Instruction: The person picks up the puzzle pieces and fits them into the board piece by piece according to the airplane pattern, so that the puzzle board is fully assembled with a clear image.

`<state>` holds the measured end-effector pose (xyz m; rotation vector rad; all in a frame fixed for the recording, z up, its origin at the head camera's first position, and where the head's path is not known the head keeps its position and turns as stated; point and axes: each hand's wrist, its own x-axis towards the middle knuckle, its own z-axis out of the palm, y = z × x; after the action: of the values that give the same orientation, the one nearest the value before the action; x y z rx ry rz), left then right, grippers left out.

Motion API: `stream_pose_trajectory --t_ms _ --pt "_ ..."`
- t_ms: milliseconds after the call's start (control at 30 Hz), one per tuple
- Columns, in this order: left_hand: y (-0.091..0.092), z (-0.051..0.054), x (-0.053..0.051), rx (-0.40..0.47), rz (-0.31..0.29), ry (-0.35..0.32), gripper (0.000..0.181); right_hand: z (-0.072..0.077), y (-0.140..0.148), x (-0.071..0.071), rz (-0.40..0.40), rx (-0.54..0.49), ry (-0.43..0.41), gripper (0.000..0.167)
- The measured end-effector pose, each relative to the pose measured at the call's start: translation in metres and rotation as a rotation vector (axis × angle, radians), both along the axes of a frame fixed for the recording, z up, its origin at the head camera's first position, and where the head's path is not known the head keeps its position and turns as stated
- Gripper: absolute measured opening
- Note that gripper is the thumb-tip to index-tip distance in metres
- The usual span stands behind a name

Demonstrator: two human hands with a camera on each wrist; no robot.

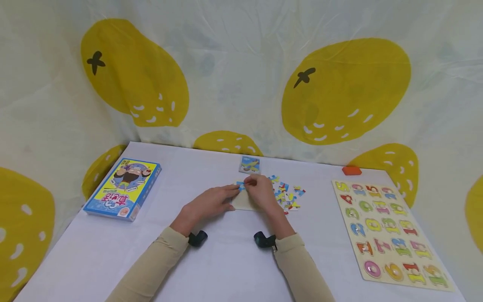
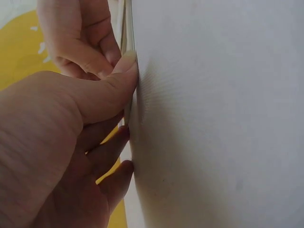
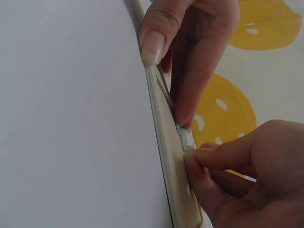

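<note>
A pale puzzle board (image 1: 244,203) lies flat on the white table, with blue puzzle pieces (image 1: 240,183) at its far left corner. My left hand (image 1: 214,202) holds the board's left side, its thumb against the near edge and its fingertips reaching over the top. At the same corner my right hand (image 1: 261,193) pinches a puzzle piece (image 3: 182,137) between thumb and index finger, low over the board; the fingers mostly hide its picture. In the right wrist view, the left fingertip (image 3: 184,124) touches close by. Loose puzzle pieces (image 1: 288,196) lie in a pile right of the board.
A small picture card (image 1: 249,165) with a yellow figure lies behind the board. A blue-and-yellow box (image 1: 124,188) sits at the left. On the right are a wooden number board (image 1: 388,233) and an orange-red block (image 1: 351,170). A patterned curtain (image 1: 241,84) hangs behind the table.
</note>
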<state>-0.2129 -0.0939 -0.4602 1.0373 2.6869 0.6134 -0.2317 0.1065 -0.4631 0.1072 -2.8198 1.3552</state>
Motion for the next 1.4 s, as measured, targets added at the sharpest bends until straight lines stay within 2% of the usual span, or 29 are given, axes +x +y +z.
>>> stream_pose_trajectory --t_ms 200,600,800,933,1033,1133,1267,1400 --pt "0.003 0.001 0.001 -0.022 0.039 -0.030 0.062 0.003 0.016 0.004 0.065 0.009 0.009 0.016" --pt "0.004 0.002 0.004 -0.039 0.045 -0.036 0.058 0.009 0.068 0.003 -0.015 0.030 -0.015 0.020" --pt "0.004 0.002 0.005 -0.039 0.044 -0.035 0.058 0.009 0.091 0.002 -0.048 0.094 0.001 0.021" --pt "0.002 0.002 0.004 -0.041 0.048 -0.027 0.057 0.010 0.097 0.001 -0.051 0.102 -0.038 0.023" --pt "0.001 0.002 0.004 -0.040 0.050 -0.029 0.057 0.011 0.098 0.002 0.004 0.120 -0.075 0.028" --pt "0.001 0.003 0.004 -0.040 0.048 -0.036 0.057 0.011 0.095 0.003 0.098 0.163 -0.091 0.036" --pt "0.001 0.005 0.005 -0.033 0.045 -0.046 0.057 0.010 0.090 0.003 0.203 0.222 -0.046 0.038" --pt "0.001 0.005 0.005 -0.033 0.048 -0.056 0.057 0.011 0.085 0.003 0.221 0.267 -0.036 0.036"
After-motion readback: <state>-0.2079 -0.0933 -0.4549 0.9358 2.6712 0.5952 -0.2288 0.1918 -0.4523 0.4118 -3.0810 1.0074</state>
